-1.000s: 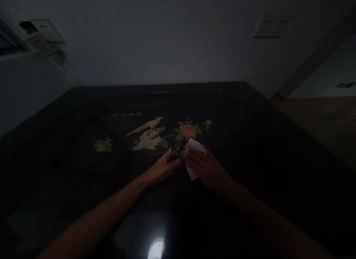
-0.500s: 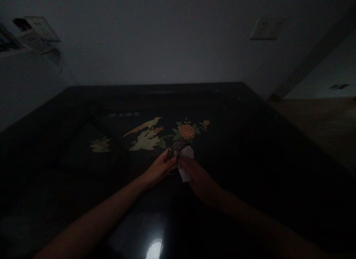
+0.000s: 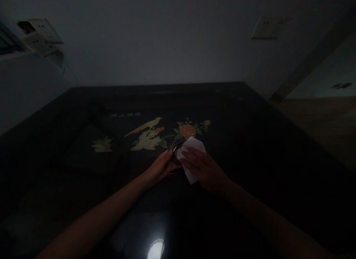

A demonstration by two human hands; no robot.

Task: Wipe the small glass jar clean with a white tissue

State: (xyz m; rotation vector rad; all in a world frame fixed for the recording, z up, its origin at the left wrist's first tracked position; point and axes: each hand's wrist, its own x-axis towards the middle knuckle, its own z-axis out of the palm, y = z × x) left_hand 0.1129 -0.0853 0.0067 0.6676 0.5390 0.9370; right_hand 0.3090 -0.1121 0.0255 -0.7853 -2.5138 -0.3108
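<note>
In the dim head view, my left hand (image 3: 159,169) grips a small, dark, shiny round vessel (image 3: 174,144) by its left side. Its surface looks like glass, but the exact kind is too dark to make out. A white tissue (image 3: 195,144) is pinched in my right hand (image 3: 209,174), fingers bent over it. The tissue lies against the right side of the vessel and covers much of it. Both hands are above the near middle of a glossy black tabletop (image 3: 133,207).
A bird picture (image 3: 147,134) and an orange flower picture (image 3: 187,131) decorate the tabletop. A white wall stands behind it, with sockets (image 3: 268,28) at right and more sockets (image 3: 41,36) at left. Wooden floor (image 3: 328,118) shows at the right.
My right hand has drawn back to the right with the tissue, which now spreads wider outside the vessel. The vessel has tilted a little in my left hand, which stays nearly in place.
</note>
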